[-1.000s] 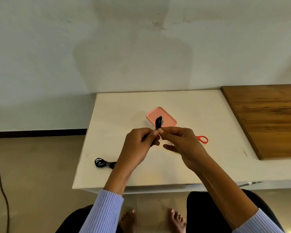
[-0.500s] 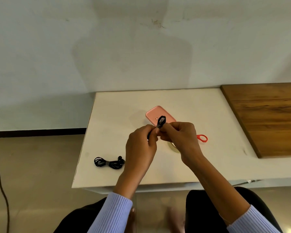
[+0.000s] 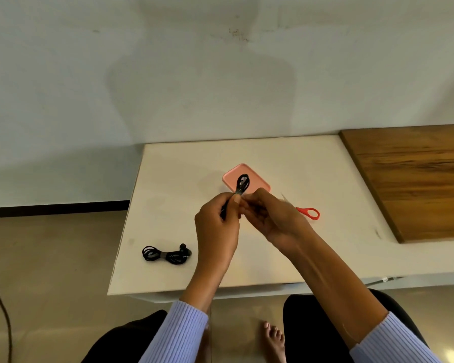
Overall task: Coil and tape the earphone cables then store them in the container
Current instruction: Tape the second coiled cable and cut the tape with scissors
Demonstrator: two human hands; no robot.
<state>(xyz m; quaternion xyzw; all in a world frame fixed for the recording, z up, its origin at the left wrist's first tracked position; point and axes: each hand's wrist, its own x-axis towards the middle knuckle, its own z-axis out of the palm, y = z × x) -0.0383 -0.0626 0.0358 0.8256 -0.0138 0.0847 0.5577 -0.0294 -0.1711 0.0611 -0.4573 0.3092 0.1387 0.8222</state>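
I pinch the coiled black earphone cable (image 3: 242,185) in both hands' fingers (image 3: 237,198) above the pink rectangular container (image 3: 260,183), binding its waist so the loops cannot spring apart.

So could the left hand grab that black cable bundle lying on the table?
Probably yes, once free: the bundle lies in the open just beside the left hand, nothing between them. Right now that hand grips another coil.
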